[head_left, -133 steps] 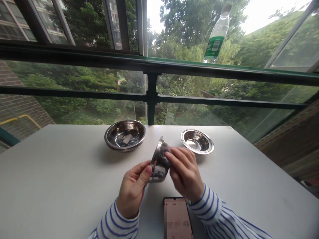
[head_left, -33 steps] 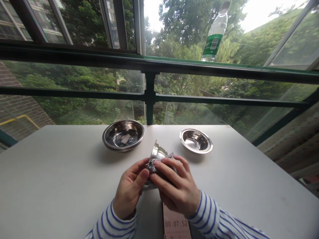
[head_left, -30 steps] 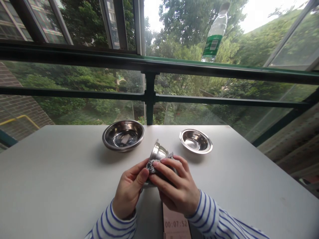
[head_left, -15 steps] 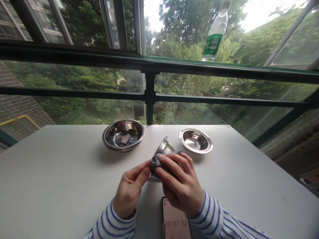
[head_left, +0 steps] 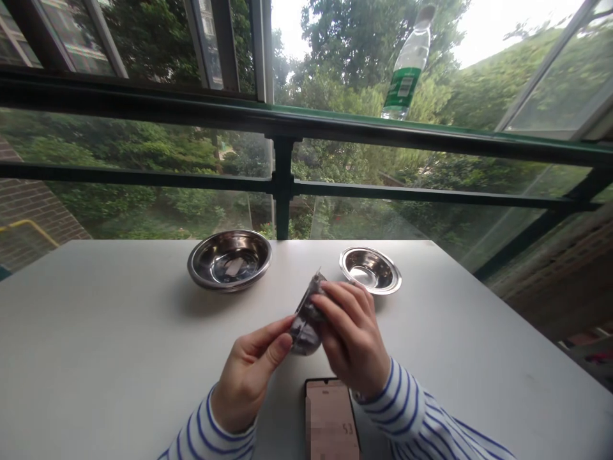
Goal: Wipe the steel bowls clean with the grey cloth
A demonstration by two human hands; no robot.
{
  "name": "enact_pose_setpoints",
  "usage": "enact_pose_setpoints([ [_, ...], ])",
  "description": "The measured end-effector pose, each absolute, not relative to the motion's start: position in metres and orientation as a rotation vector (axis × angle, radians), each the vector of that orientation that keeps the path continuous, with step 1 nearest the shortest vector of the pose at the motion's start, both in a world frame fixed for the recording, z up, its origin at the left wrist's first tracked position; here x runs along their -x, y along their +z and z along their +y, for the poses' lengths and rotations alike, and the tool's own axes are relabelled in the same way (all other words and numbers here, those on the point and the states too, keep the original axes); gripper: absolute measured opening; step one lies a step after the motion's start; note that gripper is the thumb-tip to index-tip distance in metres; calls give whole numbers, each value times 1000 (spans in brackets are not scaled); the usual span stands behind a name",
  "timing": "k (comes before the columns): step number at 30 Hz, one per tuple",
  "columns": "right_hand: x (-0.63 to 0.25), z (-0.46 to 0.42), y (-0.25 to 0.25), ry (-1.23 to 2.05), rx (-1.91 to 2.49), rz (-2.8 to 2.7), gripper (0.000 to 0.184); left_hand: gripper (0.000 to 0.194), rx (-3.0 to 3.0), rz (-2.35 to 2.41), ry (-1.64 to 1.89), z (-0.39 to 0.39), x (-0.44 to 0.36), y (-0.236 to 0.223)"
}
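Note:
I hold a small steel bowl (head_left: pixel 304 317) on its side above the white table (head_left: pixel 96 358). My left hand (head_left: pixel 249 377) pinches its lower rim with thumb and fingers. My right hand (head_left: pixel 352 335) wraps over the bowl's outer side, pressing a dark patterned cloth against it; little of the cloth shows under my fingers. Behind my hands stand a larger steel bowl (head_left: pixel 229 260) at the left and a shallower steel bowl (head_left: pixel 370 270) at the right.
A phone (head_left: pixel 332 421) lies face up near the table's front edge, between my striped sleeves. A plastic water bottle (head_left: pixel 405 67) stands on the green railing (head_left: pixel 431 135) beyond the table. Glass panes and trees lie behind it.
My hands have turned the small bowl more on edge. My right hand has slid with the cloth over its outer side. The view has shifted a little.

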State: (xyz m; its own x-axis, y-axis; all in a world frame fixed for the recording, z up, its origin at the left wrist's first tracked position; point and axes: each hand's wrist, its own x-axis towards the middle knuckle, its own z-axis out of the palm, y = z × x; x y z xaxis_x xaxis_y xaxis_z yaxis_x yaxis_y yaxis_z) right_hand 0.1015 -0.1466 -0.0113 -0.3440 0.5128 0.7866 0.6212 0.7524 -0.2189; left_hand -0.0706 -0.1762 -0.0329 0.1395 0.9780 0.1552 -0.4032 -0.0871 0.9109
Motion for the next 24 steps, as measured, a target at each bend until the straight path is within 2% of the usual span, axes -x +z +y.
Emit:
enact_pose_setpoints([
  [5,-111,-130,-14,166,1021,-1839,32,22,-1130,735,1320,-179,68,-31],
  [12,-100,-153,-11,-194,726,-2121,37,25,-1022,725,1368,-176,71,-35],
  [19,-114,-128,-19,259,1014,-1786,34,23,-1061,770,1315,-178,70,-33],
  [24,-107,-146,-18,-29,768,-2046,38,22,-884,791,1417,-177,67,-31],
])
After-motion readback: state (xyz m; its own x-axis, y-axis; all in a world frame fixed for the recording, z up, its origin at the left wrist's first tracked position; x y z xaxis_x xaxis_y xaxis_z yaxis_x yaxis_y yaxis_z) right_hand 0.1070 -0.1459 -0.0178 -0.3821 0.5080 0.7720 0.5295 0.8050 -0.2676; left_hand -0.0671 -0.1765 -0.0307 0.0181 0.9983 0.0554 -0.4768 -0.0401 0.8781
